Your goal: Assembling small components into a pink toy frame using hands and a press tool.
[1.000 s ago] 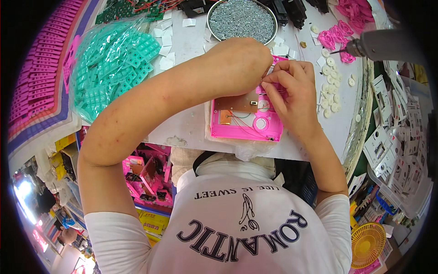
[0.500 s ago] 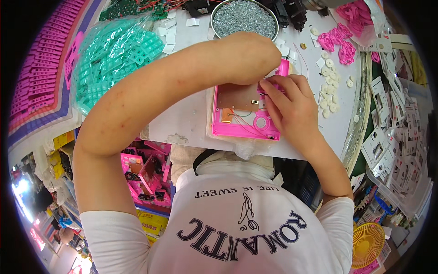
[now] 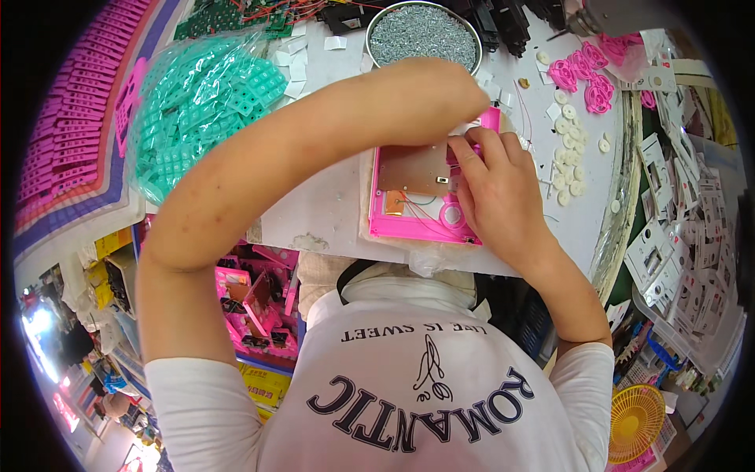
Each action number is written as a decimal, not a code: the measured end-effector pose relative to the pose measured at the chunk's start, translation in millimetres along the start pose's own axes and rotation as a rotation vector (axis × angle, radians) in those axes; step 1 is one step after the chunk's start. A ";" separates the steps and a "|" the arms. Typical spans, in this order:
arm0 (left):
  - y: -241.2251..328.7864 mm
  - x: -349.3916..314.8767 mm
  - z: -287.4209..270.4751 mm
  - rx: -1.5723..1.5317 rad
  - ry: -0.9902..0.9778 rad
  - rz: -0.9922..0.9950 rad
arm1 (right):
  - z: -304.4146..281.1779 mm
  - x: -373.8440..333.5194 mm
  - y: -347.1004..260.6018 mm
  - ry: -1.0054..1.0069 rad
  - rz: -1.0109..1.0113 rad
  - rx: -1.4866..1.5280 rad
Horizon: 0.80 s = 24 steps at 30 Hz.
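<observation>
A pink plastic case (image 3: 413, 228) lies on the table before me, with a brown circuit board (image 3: 409, 169), thin red wires and a round opening inside. My left hand (image 3: 450, 98) bends over the case's far part; its fingers are hidden beneath the hand and wrist. On the case's right side rests my right hand (image 3: 503, 185), fingers bent and closed at the board's right edge. Whatever its fingertips hold is hidden between the hands.
A round metal dish of screws (image 3: 425, 38) stands beyond my hands. Bagged teal keypads (image 3: 208, 118) lie left; white plastic discs (image 3: 570, 149) and pink loop-shaped parts (image 3: 586, 75) lie right. A dark tool with a thin tip (image 3: 582, 22) hangs at the far right.
The hanging tool has swung right, showing its thin tip. My right hand's fingers have shifted slightly over the case; my left hand stays nearly in place. The whole view has moved slightly.
</observation>
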<state>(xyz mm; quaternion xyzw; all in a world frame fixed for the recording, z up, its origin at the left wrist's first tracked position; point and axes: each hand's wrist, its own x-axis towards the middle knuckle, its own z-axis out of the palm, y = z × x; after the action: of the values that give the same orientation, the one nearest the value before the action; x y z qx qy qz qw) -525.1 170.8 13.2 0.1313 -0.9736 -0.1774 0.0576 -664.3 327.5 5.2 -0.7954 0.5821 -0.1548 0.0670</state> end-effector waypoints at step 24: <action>46.9 -56.4 25.4 -0.511 0.696 -0.500 | 6.4 52.0 21.6 0.188 0.182 0.746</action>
<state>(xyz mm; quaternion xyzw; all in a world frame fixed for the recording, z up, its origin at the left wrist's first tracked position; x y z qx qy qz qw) -486.1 237.1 2.8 0.3937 -0.7608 -0.3642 0.3654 -667.5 271.0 1.7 -0.6441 0.5576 -0.4212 0.3112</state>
